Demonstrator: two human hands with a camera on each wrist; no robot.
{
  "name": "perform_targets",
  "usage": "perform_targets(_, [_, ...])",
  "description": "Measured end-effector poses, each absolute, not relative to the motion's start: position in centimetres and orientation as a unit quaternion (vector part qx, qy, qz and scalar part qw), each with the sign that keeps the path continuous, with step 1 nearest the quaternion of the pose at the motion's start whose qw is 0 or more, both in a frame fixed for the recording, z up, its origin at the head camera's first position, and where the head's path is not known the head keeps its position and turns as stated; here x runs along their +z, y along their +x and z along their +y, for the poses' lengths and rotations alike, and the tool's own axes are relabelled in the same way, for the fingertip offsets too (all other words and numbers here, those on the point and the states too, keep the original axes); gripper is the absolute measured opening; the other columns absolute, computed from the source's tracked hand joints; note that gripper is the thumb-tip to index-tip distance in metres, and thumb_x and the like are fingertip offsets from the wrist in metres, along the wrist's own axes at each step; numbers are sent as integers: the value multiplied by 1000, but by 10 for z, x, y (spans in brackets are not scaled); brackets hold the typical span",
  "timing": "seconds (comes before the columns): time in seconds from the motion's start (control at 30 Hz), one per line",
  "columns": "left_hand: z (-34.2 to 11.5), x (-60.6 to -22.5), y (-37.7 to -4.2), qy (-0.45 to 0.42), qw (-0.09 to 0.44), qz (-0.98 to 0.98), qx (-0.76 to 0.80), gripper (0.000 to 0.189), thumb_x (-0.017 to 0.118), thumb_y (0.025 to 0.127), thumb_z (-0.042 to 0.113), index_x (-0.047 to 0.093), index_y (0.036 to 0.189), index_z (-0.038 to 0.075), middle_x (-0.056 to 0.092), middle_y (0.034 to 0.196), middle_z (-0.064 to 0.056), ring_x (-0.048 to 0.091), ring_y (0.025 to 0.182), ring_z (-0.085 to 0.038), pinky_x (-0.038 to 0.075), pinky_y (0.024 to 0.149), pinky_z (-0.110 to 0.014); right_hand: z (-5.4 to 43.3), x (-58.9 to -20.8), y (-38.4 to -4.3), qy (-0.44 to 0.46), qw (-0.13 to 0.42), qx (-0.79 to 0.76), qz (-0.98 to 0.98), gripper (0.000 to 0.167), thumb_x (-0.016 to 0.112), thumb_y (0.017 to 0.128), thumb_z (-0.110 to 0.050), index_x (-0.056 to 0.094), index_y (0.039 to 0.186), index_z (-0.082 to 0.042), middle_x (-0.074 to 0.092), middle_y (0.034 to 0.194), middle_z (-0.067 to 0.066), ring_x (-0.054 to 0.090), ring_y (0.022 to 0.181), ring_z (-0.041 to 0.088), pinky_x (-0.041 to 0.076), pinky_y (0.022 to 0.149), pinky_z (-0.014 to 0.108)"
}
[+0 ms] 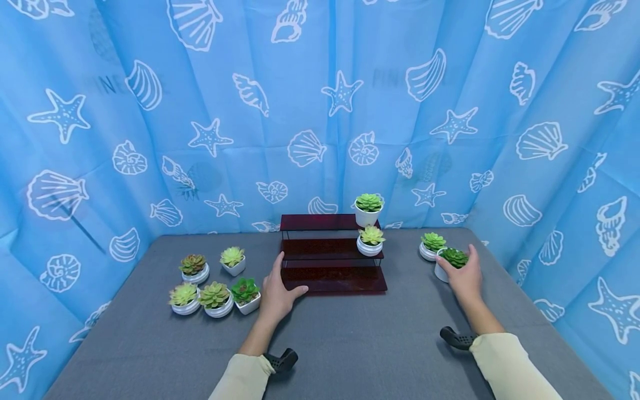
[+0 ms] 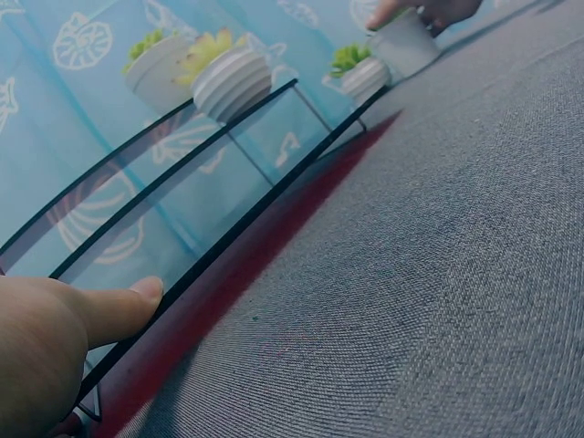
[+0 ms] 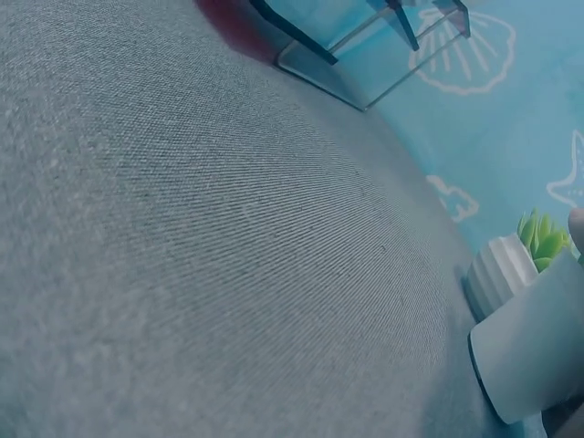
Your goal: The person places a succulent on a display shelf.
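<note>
Right hand: the right hand (image 1: 464,275) grasps a white cylindrical pot (image 1: 441,274), thumb on one side and fingers on the other, near the rim; a dark green succulent (image 1: 455,257) fills its top.
Pot's place: on the right of the grey tablecloth (image 1: 360,350), just in front of a ribbed pot with a light green succulent (image 1: 428,253); whether its base is clear of the cloth, I cannot tell.
Pot's handling: probably light, with stiff, smooth walls that could slip under dry fingertips; if ceramic, it may chip when knocked; the sides below the rim look the best hold, since the leaves are likely softer and might pull loose.
Left hand: the left hand (image 1: 276,297) is at the left end of the dark red three-tier rack (image 1: 334,279), thumb and forefinger spread straight, not curled round it; the thumb lies at the bottom tier's edge.
Rack's handling: thin, rigid panels on slim wire legs; probably light enough to slide if bumped; an end edge seems the sensible place to steady it.
Rack's right end: a smooth white pot with a green succulent (image 1: 369,210) on the top tier; a ridged pot with a yellow-green succulent (image 1: 370,242) on the middle one.
Left cluster: five potted succulents (image 1: 215,298), upright on the cloth.
</note>
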State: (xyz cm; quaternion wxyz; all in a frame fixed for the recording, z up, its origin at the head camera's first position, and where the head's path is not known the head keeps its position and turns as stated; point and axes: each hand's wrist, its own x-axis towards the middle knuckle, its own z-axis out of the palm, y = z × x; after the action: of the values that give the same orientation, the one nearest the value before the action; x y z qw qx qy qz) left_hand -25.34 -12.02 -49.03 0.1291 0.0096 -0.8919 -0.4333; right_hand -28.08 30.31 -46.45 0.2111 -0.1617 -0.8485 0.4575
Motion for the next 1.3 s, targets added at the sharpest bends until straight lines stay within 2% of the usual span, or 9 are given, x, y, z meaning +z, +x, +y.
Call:
perform_targets(0.27, [-120,-491,-254,11,137,-890,-435,99,85,76,28,25,154,24,44,147,-15,44,124,-41,39,96,-59,304,-466,-278,-195,186,463,-844,88,67,91,-36,17,151,5,26,151,31,26,138,45,21,111,54])
perform_targets(0.5, [-120,-491,-252,11,134,-889,-438,99,85,76,28,24,154,24,44,147,-15,44,124,-41,39,95,-60,304,-467,-272,-182,168,427,-869,84,67,91,-39,27,146,8,35,143,33,31,133,47,24,108,57])
perform_targets(0.7, [-120,-492,-253,11,129,-890,-438,99,85,76,30,24,154,25,43,148,-14,43,126,-41,39,96,-60,300,-467,-263,-179,167,419,-875,85,68,90,-41,29,146,8,36,143,33,32,132,48,25,107,58])
perform_targets(1.1, [-121,-491,-253,11,133,-889,-439,99,85,76,29,24,154,25,43,148,-13,43,125,-42,39,96,-60,277,-469,-242,-150,161,424,-878,84,73,86,-40,32,145,6,38,143,31,34,133,45,27,106,57])
perform_targets(1.3, [-120,-492,-254,9,133,-891,-435,100,85,76,29,23,154,25,43,148,-14,44,124,-42,40,94,-60,257,-468,-230,-113,164,441,-875,80,75,86,-32,34,144,6,39,143,30,38,131,42,30,104,56])
